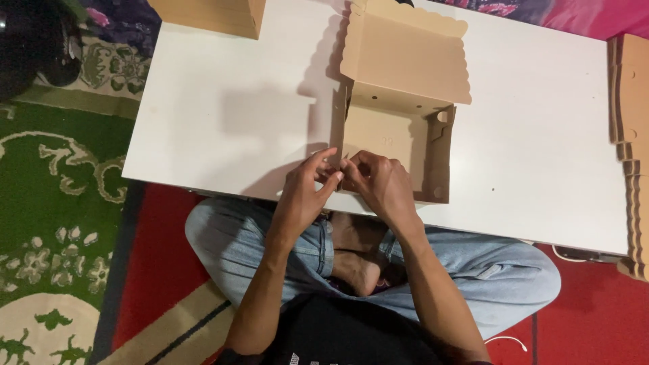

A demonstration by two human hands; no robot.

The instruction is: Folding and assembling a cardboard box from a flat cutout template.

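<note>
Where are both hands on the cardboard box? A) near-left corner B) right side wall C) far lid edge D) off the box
A: the left hand and right hand meet, fingertips pinching at the near-left corner of the open cardboard box on the white table.

We are seeing matt brown cardboard box [395, 128], smooth and unprinted; white table [223, 115] showing smooth, faintly glossy laminate; we are noting woven patterned carpet [54, 203]; soft blue denim jeans [493, 270].
</note>
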